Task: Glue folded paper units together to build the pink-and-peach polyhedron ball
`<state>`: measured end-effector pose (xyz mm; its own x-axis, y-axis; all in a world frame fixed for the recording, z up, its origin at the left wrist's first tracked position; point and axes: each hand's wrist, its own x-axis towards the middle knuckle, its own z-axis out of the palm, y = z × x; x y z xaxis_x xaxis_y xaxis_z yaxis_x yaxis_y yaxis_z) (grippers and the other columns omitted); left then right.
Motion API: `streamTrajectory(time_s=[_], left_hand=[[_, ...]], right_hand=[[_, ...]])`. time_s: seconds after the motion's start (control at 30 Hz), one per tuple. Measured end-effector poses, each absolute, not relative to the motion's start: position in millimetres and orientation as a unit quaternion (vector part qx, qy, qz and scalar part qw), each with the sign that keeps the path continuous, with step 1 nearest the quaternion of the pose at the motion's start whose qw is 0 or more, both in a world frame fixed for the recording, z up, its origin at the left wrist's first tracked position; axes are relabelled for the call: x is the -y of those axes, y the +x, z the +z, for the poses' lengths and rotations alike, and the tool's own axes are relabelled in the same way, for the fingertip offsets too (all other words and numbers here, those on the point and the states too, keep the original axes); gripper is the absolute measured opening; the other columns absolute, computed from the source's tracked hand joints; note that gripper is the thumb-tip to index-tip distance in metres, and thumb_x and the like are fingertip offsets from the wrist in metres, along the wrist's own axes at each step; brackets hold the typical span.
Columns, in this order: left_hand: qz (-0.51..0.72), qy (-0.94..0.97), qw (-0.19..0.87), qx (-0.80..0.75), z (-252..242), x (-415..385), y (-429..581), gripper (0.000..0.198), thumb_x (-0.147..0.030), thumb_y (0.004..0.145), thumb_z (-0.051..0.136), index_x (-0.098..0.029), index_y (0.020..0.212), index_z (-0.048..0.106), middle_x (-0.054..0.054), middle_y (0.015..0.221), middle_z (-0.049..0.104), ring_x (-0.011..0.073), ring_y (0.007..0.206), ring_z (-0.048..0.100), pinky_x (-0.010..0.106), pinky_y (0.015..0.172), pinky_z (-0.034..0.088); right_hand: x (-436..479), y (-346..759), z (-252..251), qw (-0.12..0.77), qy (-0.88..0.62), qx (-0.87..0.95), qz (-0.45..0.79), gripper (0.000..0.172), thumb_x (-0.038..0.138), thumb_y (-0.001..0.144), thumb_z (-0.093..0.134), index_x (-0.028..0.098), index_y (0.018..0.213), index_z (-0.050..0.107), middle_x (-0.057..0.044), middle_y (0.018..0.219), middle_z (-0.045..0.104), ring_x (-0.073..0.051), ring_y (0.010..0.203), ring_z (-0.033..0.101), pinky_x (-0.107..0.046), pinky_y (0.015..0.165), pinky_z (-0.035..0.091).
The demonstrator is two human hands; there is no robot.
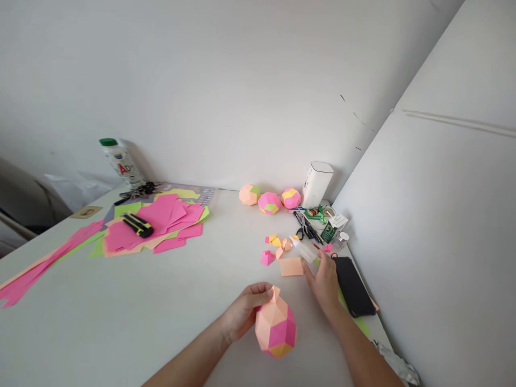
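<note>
My left hand [248, 309] pinches a small peach paper flap at the top of a faceted paper ball [276, 328] of peach, pink and orange pieces. The ball is above the table near its front. Further right, my right hand [324, 279] has thumb and fingers around the base end of a translucent glue bottle [304, 250], which is tilted with its white nozzle toward the far left. Just left of that hand, a flat peach paper rectangle [291, 266] lies on the table. Small folded paper pieces [278, 242] in pink, orange and peach are scattered beyond it.
Three paper balls [269, 203] stand by the wall beside a white container [317, 184]. Scissors [302, 228], pens and a small jar [341, 241] crowd the right corner. A black phone-like slab [355, 285] lies at right. Left, a cutter [137, 224] rests on coloured paper [161, 212]; a bottle [123, 164] stands behind.
</note>
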<state>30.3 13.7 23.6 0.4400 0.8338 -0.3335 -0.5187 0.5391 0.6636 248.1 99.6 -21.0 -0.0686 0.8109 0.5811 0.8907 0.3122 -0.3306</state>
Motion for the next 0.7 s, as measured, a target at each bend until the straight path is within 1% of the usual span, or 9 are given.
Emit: streamTrajectory(time_s=[0.17, 0.3, 0.4, 0.47, 0.53, 0.63, 0.7], left_hand=[[0.422, 0.232, 0.816, -0.32, 24.6, -15.7, 31.5, 0.027, -0.031, 0.068, 0.074, -0.013, 0.062, 0.055, 0.0, 0.061, 0.054, 0.0108, 0.056, 0.05, 0.023, 0.057, 0.033], [0.429, 0.229, 0.822, -0.296, 20.7, -18.5, 30.5, 0.025, -0.03, 0.069, 0.073, -0.013, 0.064, 0.057, 0.001, 0.062, 0.056, 0.0121, 0.057, 0.052, 0.024, 0.058, 0.034], [0.429, 0.216, 0.84, -0.251, 12.5, -24.2, 30.0, 0.023, -0.028, 0.07, 0.072, -0.013, 0.062, 0.057, 0.001, 0.06, 0.055, 0.0117, 0.056, 0.051, 0.024, 0.057, 0.033], [0.424, 0.214, 0.848, -0.237, 6.1, -29.8, 30.4, 0.025, -0.028, 0.068, 0.073, -0.012, 0.06, 0.056, 0.001, 0.059, 0.055, 0.0122, 0.055, 0.051, 0.025, 0.057, 0.034], [0.415, 0.211, 0.856, -0.226, 0.8, -35.7, 31.1, 0.024, -0.027, 0.066, 0.075, -0.012, 0.059, 0.057, 0.002, 0.058, 0.054, 0.0128, 0.054, 0.051, 0.026, 0.057, 0.034], [0.423, 0.207, 0.856, -0.214, -4.0, -41.3, 32.0, 0.023, -0.029, 0.065, 0.074, -0.012, 0.062, 0.058, 0.002, 0.061, 0.056, 0.0138, 0.057, 0.053, 0.026, 0.059, 0.035], [0.428, 0.202, 0.856, -0.21, -5.5, -41.8, 32.5, 0.022, -0.03, 0.066, 0.073, -0.013, 0.064, 0.059, 0.002, 0.062, 0.057, 0.0141, 0.059, 0.054, 0.026, 0.06, 0.036]], right_hand=[[-115.9, 240.8, -25.2, 0.322, -0.586, 0.743, -0.034, 0.054, 0.046, 0.085, 0.047, 0.008, 0.123, 0.045, -0.022, 0.115, 0.058, -0.036, 0.108, 0.051, -0.051, 0.09, 0.042], [-124.1, 237.2, -23.8, 0.357, -0.592, 0.721, 0.042, 0.055, 0.043, 0.078, 0.053, 0.008, 0.12, 0.05, -0.024, 0.117, 0.057, -0.039, 0.112, 0.047, -0.056, 0.093, 0.037], [-130.6, 237.1, -21.7, 0.38, -0.578, 0.718, 0.085, 0.047, 0.039, 0.072, 0.058, 0.011, 0.11, 0.057, -0.021, 0.11, 0.061, -0.039, 0.108, 0.05, -0.056, 0.092, 0.036], [-134.1, 237.2, -19.7, 0.396, -0.572, 0.711, 0.103, 0.04, 0.038, 0.07, 0.059, 0.013, 0.101, 0.061, -0.018, 0.1, 0.063, -0.037, 0.102, 0.053, -0.055, 0.09, 0.038], [-135.4, 237.0, -16.1, 0.427, -0.566, 0.694, 0.127, 0.036, 0.038, 0.07, 0.06, 0.013, 0.096, 0.062, -0.016, 0.094, 0.063, -0.034, 0.093, 0.055, -0.052, 0.084, 0.042], [-133.6, 236.9, -4.7, 0.486, -0.549, 0.657, 0.173, 0.037, 0.041, 0.072, 0.06, 0.014, 0.099, 0.06, -0.013, 0.091, 0.062, -0.026, 0.079, 0.057, -0.043, 0.073, 0.048], [-131.9, 236.8, 8.9, 0.524, -0.529, 0.632, 0.214, 0.038, 0.043, 0.077, 0.058, 0.016, 0.103, 0.056, -0.01, 0.09, 0.063, -0.022, 0.075, 0.058, -0.038, 0.068, 0.049]])
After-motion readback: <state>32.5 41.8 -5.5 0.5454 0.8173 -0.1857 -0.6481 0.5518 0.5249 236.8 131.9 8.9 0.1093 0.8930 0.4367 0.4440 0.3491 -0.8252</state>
